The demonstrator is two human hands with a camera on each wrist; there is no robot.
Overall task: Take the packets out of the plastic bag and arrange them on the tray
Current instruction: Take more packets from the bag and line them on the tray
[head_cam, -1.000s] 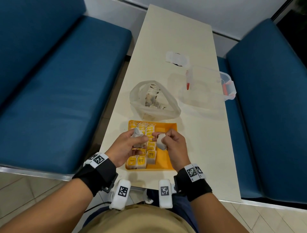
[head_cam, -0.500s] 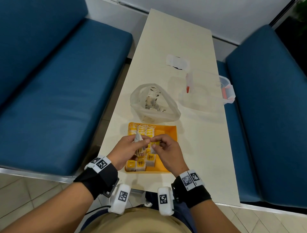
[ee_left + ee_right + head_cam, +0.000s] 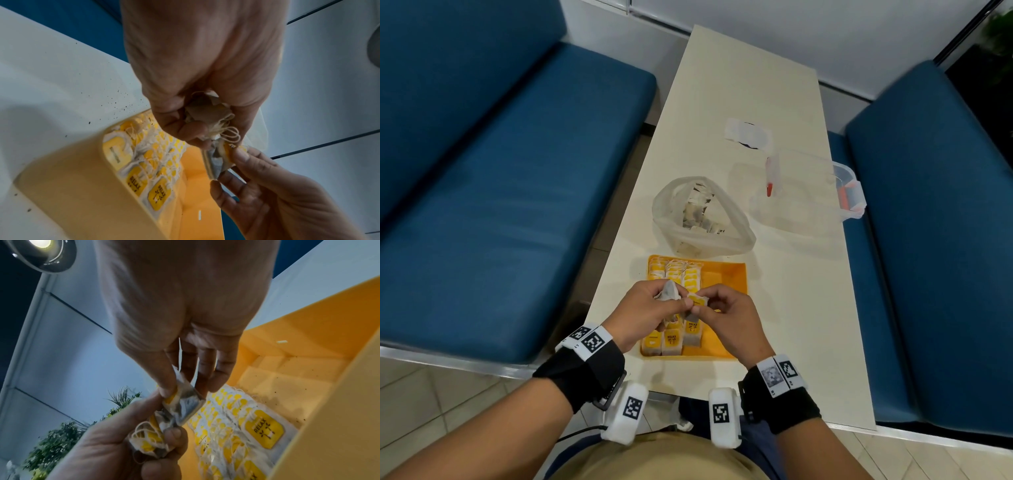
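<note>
Left hand (image 3: pixel 643 310) clutches bunched tea bags (image 3: pixel 667 291); right hand (image 3: pixel 726 317) pinches one tea bag (image 3: pixel 699 301), both just above the yellow tray (image 3: pixel 736 274).

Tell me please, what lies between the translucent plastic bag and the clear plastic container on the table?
In the head view, only bare cream table lies between the translucent plastic bag and the clear plastic container.

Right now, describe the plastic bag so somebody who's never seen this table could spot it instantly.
On the long cream table between the blue seats, look just beyond the orange tray. The plastic bag is the cloudy, floppy pouch gaping open with packets inside, unlike the rigid clear container with red clips to its right.
</note>
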